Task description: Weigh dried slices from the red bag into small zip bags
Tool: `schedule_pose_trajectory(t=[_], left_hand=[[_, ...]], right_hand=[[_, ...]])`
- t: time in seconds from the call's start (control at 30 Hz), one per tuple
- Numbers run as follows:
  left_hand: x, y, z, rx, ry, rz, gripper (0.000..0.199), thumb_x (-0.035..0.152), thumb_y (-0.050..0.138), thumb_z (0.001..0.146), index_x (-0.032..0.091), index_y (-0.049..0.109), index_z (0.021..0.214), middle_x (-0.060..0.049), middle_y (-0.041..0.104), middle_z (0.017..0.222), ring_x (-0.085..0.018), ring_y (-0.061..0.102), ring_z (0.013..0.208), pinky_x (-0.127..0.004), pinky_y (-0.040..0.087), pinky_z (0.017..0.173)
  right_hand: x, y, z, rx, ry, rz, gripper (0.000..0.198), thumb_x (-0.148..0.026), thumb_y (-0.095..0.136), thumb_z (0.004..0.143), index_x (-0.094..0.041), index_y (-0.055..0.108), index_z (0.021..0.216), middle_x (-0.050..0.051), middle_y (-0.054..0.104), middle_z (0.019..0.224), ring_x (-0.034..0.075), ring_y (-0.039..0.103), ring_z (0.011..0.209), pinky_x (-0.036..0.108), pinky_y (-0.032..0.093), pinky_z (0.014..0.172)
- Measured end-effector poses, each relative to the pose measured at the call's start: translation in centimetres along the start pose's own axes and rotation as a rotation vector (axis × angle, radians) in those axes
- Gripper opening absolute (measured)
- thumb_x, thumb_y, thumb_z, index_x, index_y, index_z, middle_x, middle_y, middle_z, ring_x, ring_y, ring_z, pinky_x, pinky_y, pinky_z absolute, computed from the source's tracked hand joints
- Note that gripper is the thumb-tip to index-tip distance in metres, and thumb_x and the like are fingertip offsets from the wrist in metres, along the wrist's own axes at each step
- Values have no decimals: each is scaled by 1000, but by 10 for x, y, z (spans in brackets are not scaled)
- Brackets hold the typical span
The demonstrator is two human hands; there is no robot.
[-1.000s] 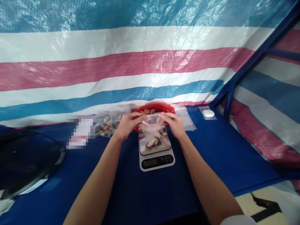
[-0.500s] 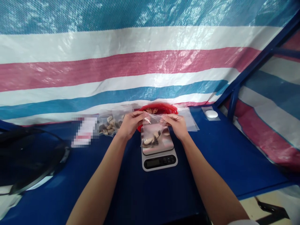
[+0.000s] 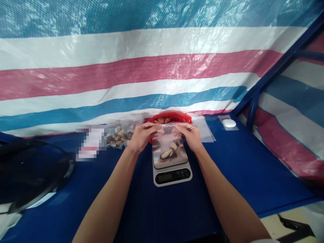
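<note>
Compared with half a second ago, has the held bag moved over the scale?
Yes: against the scale, the bag, with the pieces in its bottom, has shifted to the picture's right.

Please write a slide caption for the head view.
Left hand and right hand pinch a clear bag over a white scale.

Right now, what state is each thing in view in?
Clear bag: loaded with brown-and-pale pieces, over the scale; contact unclear.
Left hand: pinching the bag's top edge.
Right hand: pinching the same edge.
Scale: display dark, no readable digits.
Red bag: open, brownish pieces inside.
Filled bag: lying on the table.
Plastic sheets: lying flat.
White oval object: on clear plastic.
</note>
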State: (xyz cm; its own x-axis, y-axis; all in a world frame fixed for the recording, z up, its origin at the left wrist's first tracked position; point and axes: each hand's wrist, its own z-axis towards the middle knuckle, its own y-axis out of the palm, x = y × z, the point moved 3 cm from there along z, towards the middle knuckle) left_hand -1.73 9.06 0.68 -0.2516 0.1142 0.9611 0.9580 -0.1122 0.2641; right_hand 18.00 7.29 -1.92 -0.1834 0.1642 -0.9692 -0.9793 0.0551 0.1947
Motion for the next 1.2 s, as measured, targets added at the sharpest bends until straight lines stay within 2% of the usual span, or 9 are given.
schedule_pose_trajectory(t=[0.23, 0.43, 0.53, 0.63, 0.8, 1.0, 1.2], left_hand=[[-1, 4, -1, -64, -13, 71, 30, 37, 94, 59, 15, 82, 76, -8, 75, 70, -15, 64, 56, -25, 51, 51], [-1, 2, -1, -47, 50, 167, 24, 35, 92, 60, 16, 82, 71, -7, 74, 69, -15, 63, 58, -25, 50, 54], [2, 0, -2, -51, 79, 223, 22, 35, 91, 61, 17, 82, 71, -5, 74, 68, -14, 61, 59, -25, 49, 56], [3, -2, -2, -59, 72, 245, 23, 35, 91, 62, 16, 81, 71, -4, 74, 68, -13, 62, 61, -25, 50, 60], [1, 0, -3, -90, 52, 282, 28, 39, 90, 65, 17, 83, 81, -6, 78, 77, -16, 67, 68, -27, 54, 69], [3, 7, -6, -80, 45, 327, 28, 40, 89, 67, 16, 83, 79, -7, 78, 75, -16, 67, 66, -26, 54, 65], [3, 2, -4, -95, 80, 312, 24, 37, 90, 66, 17, 82, 75, -5, 77, 72, -15, 66, 64, -25, 53, 64]], right_hand=[[-1, -2, 1, 9, -19, 7, 26, -48, 84, 71, -23, 80, 73, 3, 77, 73, 19, 70, 66, 32, 57, 66], [2, -1, 0, 18, 30, 59, 28, -48, 86, 68, -22, 80, 73, 2, 76, 68, 19, 71, 62, 33, 59, 64], [3, 0, -1, -22, 43, 34, 29, -49, 85, 70, -21, 79, 72, 3, 77, 71, 18, 70, 61, 33, 60, 64], [5, 1, 0, -57, 23, 31, 26, -47, 84, 71, -22, 79, 74, 2, 77, 73, 18, 70, 64, 32, 61, 64], [6, 0, 2, -36, -24, -15, 26, -48, 84, 71, -22, 79, 71, 2, 77, 71, 19, 71, 66, 34, 62, 66], [9, 2, 0, -57, -8, 2, 26, -48, 83, 72, -22, 80, 77, 2, 77, 71, 20, 72, 64, 34, 62, 64], [8, -1, 0, -73, 50, 24, 25, -46, 82, 75, -21, 80, 76, 3, 77, 73, 18, 70, 63, 31, 61, 62]])
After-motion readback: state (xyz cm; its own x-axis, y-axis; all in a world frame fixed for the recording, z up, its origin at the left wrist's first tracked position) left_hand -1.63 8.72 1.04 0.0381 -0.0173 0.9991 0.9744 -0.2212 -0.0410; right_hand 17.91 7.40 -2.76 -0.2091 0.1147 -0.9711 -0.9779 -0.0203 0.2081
